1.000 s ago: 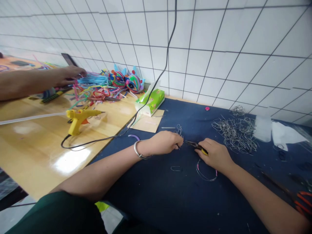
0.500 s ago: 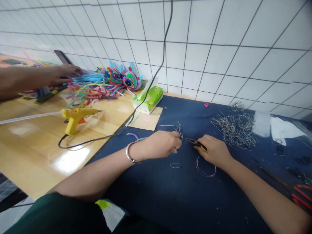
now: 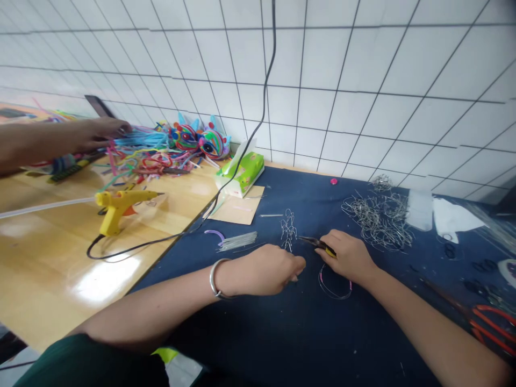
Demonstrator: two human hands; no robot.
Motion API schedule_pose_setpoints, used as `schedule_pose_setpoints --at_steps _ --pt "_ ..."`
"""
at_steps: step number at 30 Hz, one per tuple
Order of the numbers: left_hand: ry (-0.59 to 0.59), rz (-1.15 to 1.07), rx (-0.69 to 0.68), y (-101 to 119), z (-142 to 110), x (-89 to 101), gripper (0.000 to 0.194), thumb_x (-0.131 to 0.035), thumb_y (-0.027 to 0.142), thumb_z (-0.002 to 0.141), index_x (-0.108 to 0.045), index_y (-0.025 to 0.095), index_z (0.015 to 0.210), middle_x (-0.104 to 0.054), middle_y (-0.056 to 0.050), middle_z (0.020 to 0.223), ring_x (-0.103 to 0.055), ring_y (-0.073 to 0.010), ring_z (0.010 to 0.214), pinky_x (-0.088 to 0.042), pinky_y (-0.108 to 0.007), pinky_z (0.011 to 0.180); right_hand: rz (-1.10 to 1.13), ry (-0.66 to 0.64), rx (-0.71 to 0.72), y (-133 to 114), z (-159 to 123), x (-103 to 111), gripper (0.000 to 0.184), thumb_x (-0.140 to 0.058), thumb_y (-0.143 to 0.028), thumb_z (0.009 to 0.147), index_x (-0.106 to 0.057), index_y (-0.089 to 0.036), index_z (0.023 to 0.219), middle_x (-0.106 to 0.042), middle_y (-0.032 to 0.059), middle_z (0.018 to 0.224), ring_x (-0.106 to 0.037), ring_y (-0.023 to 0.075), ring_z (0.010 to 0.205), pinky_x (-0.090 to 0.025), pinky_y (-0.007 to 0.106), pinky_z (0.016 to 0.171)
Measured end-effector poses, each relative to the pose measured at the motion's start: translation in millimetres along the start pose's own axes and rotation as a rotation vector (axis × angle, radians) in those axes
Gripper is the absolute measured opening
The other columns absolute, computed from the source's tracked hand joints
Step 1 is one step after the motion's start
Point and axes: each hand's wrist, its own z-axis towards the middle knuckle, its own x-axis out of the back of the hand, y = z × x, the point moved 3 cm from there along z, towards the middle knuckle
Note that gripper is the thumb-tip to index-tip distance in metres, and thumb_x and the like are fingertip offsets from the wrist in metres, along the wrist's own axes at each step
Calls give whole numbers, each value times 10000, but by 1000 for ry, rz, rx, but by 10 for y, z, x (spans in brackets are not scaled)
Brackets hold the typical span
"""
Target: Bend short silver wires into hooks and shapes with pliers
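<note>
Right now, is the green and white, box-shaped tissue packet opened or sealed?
Opened: a thin white tissue sticks up from the top of the green and white tissue packet.

Some details are hiding; edges are cropping others.
The left hand (image 3: 262,270) is curling inward, hiding anything inside its grip; the right hand (image 3: 349,255) is covering much of the pliers (image 3: 321,245). The left edge is cutting off a co-worker's arm (image 3: 48,142), the top edge a black cord (image 3: 266,91); dark items (image 3: 485,266) at right are blurring.
</note>
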Motion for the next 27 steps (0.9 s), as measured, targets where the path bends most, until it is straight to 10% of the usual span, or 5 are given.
schedule_pose_setpoints --at_steps 11,27 --pt "353 -970 230 -487 210 19 188 -455 253 825 -570 145 929 -554 -11 719 -524 -75 603 -419 -183 515 43 124 30 -51 -28 75 175 -469 -307 818 -568 -166 850 -544 50 786 -503 157 754 -381 277 692" --pt "95 -1363 172 -574 203 37 171 -601 236 727 -529 135 845 -565 3 686 -553 -78 543 -399 -180 465 -240 312 241 -91 -78 213 175 -537 -267 781 -568 -160 917 -546 50 778 -469 164 736 -358 312 687"
